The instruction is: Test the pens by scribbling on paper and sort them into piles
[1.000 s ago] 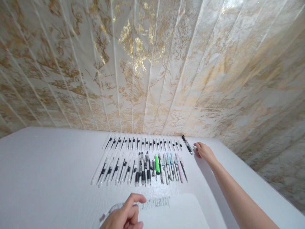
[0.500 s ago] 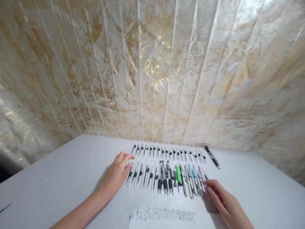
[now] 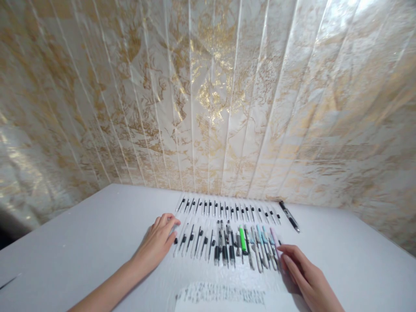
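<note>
Two rows of pens lie on a white table (image 3: 81,242). The far row (image 3: 227,209) is clear pens with black tips, ending in a black pen (image 3: 289,216) at the right. The near row (image 3: 224,243) mixes clear, black, green (image 3: 242,234), light blue and pink pens. My left hand (image 3: 157,242) rests at the left end of the near row, its fingers curled onto the leftmost clear pen. My right hand (image 3: 303,275) lies flat at the right end of that row, fingertips touching the pink pen.
A clear plastic sheet with printed text (image 3: 224,297) lies at the table's near edge between my hands. A wall with gold-and-white marbled panels (image 3: 211,99) rises right behind the table. A dark thin object (image 3: 8,281) lies at the far left.
My left hand came forward from the near edge to the left end of the near row and curled its fingers. My right hand drew back from the black pen to the row's right end.
</note>
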A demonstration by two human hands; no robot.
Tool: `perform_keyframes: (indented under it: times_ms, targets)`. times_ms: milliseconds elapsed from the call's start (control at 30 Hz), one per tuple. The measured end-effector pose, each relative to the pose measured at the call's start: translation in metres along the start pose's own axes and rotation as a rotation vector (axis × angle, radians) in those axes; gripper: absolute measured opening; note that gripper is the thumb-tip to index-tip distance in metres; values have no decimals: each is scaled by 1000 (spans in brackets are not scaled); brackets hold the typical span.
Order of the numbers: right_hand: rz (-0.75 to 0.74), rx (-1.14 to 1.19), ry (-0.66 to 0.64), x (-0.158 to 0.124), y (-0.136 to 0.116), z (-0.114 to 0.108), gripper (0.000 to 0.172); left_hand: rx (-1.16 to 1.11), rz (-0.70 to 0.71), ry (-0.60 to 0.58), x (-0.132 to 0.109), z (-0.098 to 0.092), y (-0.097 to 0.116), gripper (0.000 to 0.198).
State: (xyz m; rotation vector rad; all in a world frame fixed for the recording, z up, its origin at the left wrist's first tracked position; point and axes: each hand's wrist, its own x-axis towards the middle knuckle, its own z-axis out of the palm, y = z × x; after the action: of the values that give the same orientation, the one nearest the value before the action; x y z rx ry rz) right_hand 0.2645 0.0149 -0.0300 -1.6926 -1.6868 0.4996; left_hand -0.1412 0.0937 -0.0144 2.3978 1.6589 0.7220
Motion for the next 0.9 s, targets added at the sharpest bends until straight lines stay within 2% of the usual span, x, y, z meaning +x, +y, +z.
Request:
perform_keyframes:
  times_ms: [233,400,667,900]
  targets:
    - [-5,2,-5,1,-2,-2,37,94,-28,-58,-15,-18,10,17]
    - [-27,4,22,0,-3,-2,35,233,-54,-98,-18,-24,18,11]
    - [-33,-7,-4,1,-4,-3,36,478,-147,-135,-19,-22,22,24]
    - [-69,12,16,-1,-3,-1,36,572,-233,-161,-22,-17,26,39]
